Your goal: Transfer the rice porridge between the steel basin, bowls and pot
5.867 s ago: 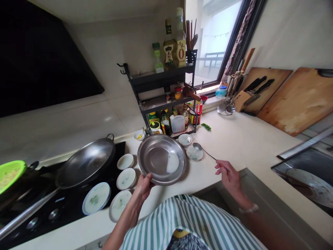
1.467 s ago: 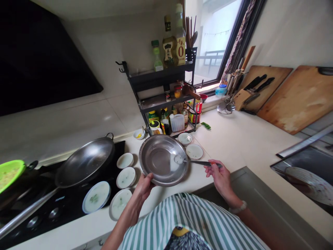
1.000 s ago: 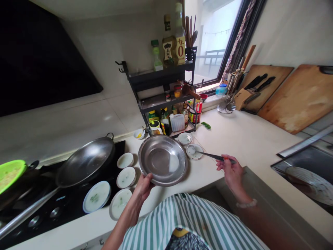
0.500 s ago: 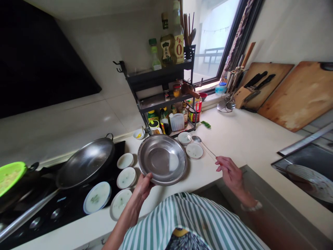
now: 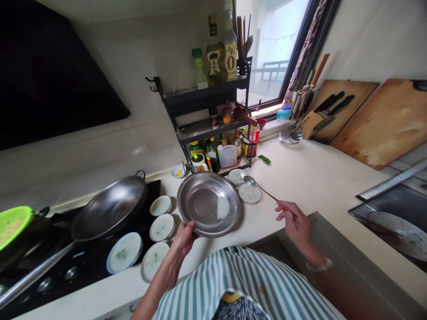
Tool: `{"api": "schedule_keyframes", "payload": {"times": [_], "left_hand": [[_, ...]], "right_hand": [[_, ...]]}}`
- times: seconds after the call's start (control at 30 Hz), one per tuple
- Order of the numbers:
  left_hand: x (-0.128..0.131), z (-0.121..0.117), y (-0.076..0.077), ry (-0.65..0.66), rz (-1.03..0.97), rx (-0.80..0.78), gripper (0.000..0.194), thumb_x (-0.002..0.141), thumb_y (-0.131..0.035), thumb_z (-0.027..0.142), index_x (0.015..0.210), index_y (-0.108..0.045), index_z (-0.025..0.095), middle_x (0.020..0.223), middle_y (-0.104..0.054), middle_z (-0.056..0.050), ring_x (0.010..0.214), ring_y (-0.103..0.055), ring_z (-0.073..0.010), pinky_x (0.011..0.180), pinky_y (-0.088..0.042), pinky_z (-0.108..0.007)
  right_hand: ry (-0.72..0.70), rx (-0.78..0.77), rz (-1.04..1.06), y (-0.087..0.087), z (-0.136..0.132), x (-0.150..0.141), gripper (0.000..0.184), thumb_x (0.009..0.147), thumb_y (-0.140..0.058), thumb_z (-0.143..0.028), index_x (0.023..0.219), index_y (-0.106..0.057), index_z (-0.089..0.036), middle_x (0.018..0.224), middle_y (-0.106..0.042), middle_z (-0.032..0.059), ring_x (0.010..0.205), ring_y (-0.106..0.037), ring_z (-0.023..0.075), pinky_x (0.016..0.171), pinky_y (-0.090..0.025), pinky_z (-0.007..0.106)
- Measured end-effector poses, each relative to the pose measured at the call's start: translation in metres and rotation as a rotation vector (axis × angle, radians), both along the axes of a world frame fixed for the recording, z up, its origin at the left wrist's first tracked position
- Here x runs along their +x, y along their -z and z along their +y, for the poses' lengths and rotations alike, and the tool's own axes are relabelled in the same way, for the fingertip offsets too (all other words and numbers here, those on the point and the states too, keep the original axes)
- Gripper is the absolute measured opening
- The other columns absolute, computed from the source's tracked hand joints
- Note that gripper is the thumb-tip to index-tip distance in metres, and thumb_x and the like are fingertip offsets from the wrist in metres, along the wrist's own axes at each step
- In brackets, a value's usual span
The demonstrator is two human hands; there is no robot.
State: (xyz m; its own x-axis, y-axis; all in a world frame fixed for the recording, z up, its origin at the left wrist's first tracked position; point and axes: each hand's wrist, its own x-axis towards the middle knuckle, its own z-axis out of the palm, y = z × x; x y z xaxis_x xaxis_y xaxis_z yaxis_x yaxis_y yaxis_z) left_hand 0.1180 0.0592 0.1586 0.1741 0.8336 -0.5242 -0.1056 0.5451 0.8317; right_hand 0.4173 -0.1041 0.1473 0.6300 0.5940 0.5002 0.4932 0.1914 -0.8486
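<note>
With its thumb over the near rim, my left hand [image 5: 184, 238] grips a wide steel basin [image 5: 200, 209], tilted, with a little whitish liquid at its right side. My right hand [image 5: 295, 222] pinches the handle of a long metal spoon [image 5: 250, 180]. The spoon's bowl is over the edges of two small bowls, a far one [image 5: 237, 177] and a nearer one [image 5: 250, 194], both holding pale liquid. Left of the basin stand several more bowls of pale liquid, among them a small bowl [image 5: 160, 206], a middle bowl [image 5: 162, 227] and a larger bowl with green bits [image 5: 124, 252].
A wok [image 5: 111, 209] sits on the black stove [image 5: 83, 271], its long handle reaching forward. A green colander [image 5: 16, 226] is at far left. Behind the basin stands a black spice rack [image 5: 203, 100] with bottles. Cutting boards [image 5: 383, 120] and a knife block [image 5: 312, 124] are at right.
The spoon's bowl has shifted slightly left and turned, and my right hand has moved a little with it. My left hand and the basin stay nearly the same.
</note>
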Motion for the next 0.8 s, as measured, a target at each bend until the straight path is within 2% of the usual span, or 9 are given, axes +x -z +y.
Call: {"api": "schedule_keyframes", "payload": {"times": [0.17, 0.3, 0.43, 0.53, 0.63, 0.8], "left_hand": [[0.001, 0.000, 0.000, 0.005, 0.020, 0.010, 0.025, 0.062, -0.055, 0.006, 0.085, -0.051, 0.017, 0.061, -0.061, 0.001, 0.060, -0.062, -0.0147, 0.060, -0.052, -0.029], [0.002, -0.002, -0.001, 0.026, 0.023, 0.011, 0.024, 0.063, -0.057, 0.008, 0.084, -0.051, 0.017, 0.064, -0.062, 0.000, 0.060, -0.062, -0.0147, 0.059, -0.052, -0.029], [0.002, -0.004, -0.002, 0.029, 0.018, 0.014, 0.026, 0.063, -0.056, 0.005, 0.086, -0.051, 0.017, 0.065, -0.063, 0.000, 0.059, -0.062, -0.0140, 0.060, -0.053, -0.030], [0.001, -0.004, -0.002, 0.032, 0.007, 0.011, 0.026, 0.064, -0.055, 0.005, 0.087, -0.050, 0.017, 0.066, -0.064, 0.000, 0.057, -0.061, -0.0132, 0.061, -0.054, -0.030], [0.000, -0.004, -0.001, 0.025, 0.011, 0.006, 0.026, 0.065, -0.054, 0.005, 0.088, -0.051, 0.016, 0.067, -0.064, -0.001, 0.058, -0.062, -0.0131, 0.062, -0.054, -0.031], [-0.003, -0.004, -0.001, 0.020, 0.009, 0.014, 0.027, 0.064, -0.055, 0.005, 0.088, -0.052, 0.016, 0.068, -0.064, -0.001, 0.064, -0.064, -0.0150, 0.063, -0.054, -0.031]], "right_hand": [[-0.124, -0.020, 0.181, -0.003, 0.009, -0.025, 0.023, 0.091, -0.048, -0.038, 0.099, -0.062, -0.022, 0.075, -0.064, 0.0017, 0.048, -0.057, 0.0120, 0.048, -0.052, 0.029], [-0.259, -0.047, 0.171, 0.007, 0.020, -0.038, 0.024, 0.090, -0.048, -0.040, 0.098, -0.063, -0.022, 0.074, -0.062, 0.0009, 0.047, -0.056, 0.0115, 0.046, -0.050, 0.028], [-0.311, -0.075, 0.143, 0.018, 0.027, -0.041, 0.026, 0.090, -0.048, -0.041, 0.098, -0.064, -0.022, 0.077, -0.062, 0.0018, 0.049, -0.057, 0.0115, 0.049, -0.050, 0.028], [-0.292, -0.118, 0.215, 0.026, 0.028, -0.042, 0.029, 0.090, -0.048, -0.044, 0.099, -0.062, -0.020, 0.072, -0.062, 0.0011, 0.047, -0.057, 0.0114, 0.049, -0.050, 0.027], [-0.213, -0.127, 0.398, 0.032, 0.028, -0.044, 0.031, 0.089, -0.049, -0.047, 0.099, -0.058, -0.018, 0.064, -0.063, 0.0000, 0.045, -0.057, 0.0121, 0.046, -0.050, 0.026], [-0.122, -0.057, 0.606, 0.027, 0.027, -0.043, 0.035, 0.082, -0.058, -0.051, 0.094, -0.056, -0.018, 0.063, -0.064, 0.0010, 0.050, -0.059, 0.0142, 0.041, -0.049, 0.026]]}}
